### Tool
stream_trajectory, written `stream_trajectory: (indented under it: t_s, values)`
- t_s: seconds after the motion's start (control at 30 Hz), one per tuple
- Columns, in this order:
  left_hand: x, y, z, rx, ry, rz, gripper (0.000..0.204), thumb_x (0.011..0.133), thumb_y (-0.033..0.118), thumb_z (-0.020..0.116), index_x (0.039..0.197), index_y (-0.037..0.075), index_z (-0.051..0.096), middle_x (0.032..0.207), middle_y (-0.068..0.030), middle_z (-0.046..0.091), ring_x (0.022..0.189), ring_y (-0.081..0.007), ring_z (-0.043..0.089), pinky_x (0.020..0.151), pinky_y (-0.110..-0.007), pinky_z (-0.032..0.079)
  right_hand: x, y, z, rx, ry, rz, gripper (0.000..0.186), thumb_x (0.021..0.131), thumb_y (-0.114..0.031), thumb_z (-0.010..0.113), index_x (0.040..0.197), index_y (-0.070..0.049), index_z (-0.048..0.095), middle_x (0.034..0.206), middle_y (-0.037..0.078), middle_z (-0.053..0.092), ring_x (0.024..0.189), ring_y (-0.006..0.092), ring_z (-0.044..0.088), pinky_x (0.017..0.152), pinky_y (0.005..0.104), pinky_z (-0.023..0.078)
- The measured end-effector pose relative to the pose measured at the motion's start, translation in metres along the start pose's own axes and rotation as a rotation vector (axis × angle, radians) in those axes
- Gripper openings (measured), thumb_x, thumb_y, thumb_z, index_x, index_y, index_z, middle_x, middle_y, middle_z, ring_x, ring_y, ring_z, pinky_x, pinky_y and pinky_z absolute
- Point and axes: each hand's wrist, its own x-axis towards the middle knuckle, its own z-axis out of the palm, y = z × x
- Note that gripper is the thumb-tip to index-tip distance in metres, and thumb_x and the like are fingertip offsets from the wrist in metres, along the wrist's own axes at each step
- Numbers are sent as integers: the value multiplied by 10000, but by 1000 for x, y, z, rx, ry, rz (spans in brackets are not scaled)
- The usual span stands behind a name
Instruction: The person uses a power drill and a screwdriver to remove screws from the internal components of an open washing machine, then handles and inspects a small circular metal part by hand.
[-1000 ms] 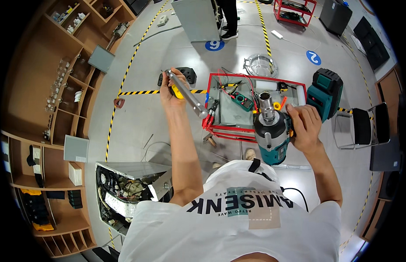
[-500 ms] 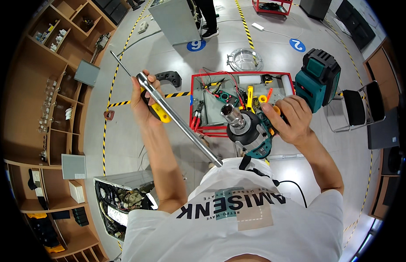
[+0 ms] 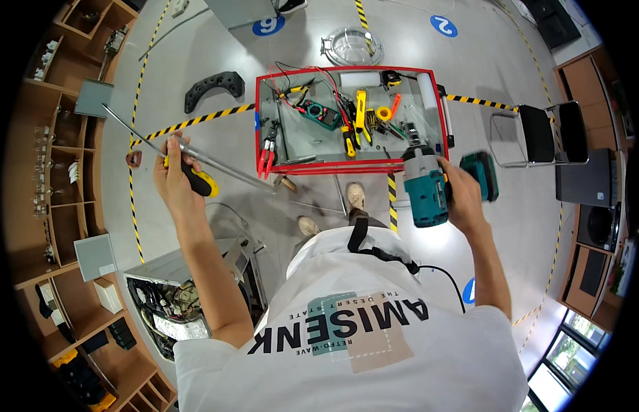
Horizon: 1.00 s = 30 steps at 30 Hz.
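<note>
The left hand [image 3: 174, 180], fingers wrapped round a rod [image 3: 196, 158] and screwdriver [image 3: 196, 180], has swung out left of the red tray [image 3: 347, 167]; the right hand [image 3: 464, 196] grips the drill [image 3: 424, 187], now lowered just below it.

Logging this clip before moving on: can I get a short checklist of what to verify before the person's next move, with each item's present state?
1. Left hand closed on the long metal rod and a yellow-and-black screwdriver: ok.
2. Right hand closed on the teal power drill: ok.
3. Drill bit fitted: cannot tell, the nose is blurred.
4. Red-rimmed tool tray within view in front of the feet: ok.
5. Rod tip apart from the tray: cannot tell, it ends close to the rim.
</note>
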Motion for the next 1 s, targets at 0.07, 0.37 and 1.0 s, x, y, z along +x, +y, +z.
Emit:
stream_trajectory:
  t_s: [0.07, 0.37, 1.0]
  values:
    - [6, -24, -7, 116, 81, -47, 319, 937, 244, 618, 1070, -45, 593, 856, -56, 593, 617, -51, 487, 500, -193, 412, -29, 22, 17, 67, -77, 226, 497, 732, 36, 631, 1218, -42, 556, 964, 196, 647, 857, 360, 628, 737, 386, 492]
    - [23, -138, 22, 248, 208, -320, 273, 939, 266, 614, 992, -2, 609, 760, -33, 585, 529, -62, 495, 458, -216, 421, -111, 68, 63, 145, -369, 661, 647, 671, 36, 701, 1288, -19, 511, 1008, 213, 655, 900, 355, 646, 780, 364, 509]
    - [-50, -342, 151, 149, 299, -859, 254, 911, 260, 654, 885, 41, 528, 696, -30, 530, 524, -124, 513, 463, -282, 441, -59, 109, 74, 289, -420, 559, 591, 653, 28, 674, 1227, -47, 556, 828, 163, 620, 769, 333, 611, 700, 387, 480]
